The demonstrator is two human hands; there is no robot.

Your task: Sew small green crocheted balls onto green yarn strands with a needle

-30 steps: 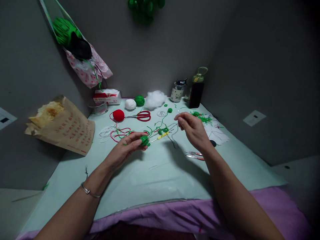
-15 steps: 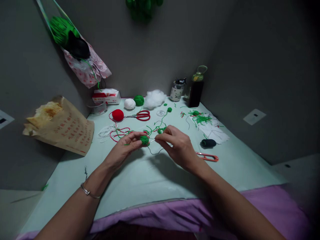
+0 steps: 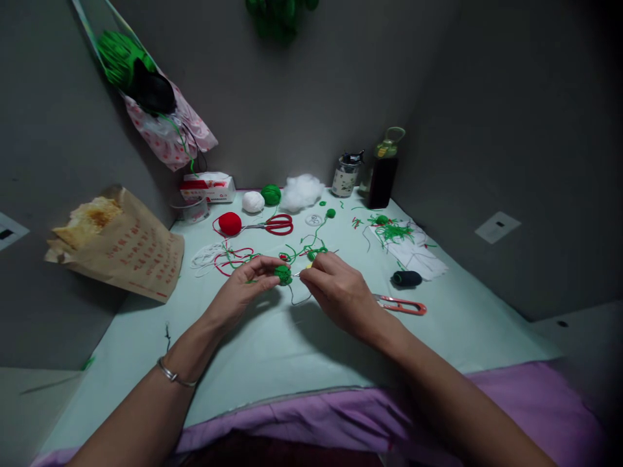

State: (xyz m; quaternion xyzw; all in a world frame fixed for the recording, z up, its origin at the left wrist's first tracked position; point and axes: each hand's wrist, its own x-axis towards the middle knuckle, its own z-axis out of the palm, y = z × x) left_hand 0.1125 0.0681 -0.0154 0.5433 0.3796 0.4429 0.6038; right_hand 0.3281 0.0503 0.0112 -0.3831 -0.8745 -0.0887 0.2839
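Between the fingertips and thumb of my left hand is a small green crocheted piece, partly covered by the fingers. My right hand is closed in a pinch on a thin metal crochet hook with a bit of yellow at its grip. The hook's tip meets the right side of the green piece; whether it is inside a stitch is too small to tell. A dark thread hangs in a loop below, between the hands. Behind my right fingers lie green yarn pieces.
Red-handled scissors, a red yarn ball and white stuffing lie farther back. Orange thread snips and a dark thread spool are right of my hand. A paper food bag stands left, a bottle back right.
My right hand has turned over slightly and its fingers have curled in closer to the green piece. Less of the metal shaft shows, and a yellow bit has appeared. My left hand barely moved.
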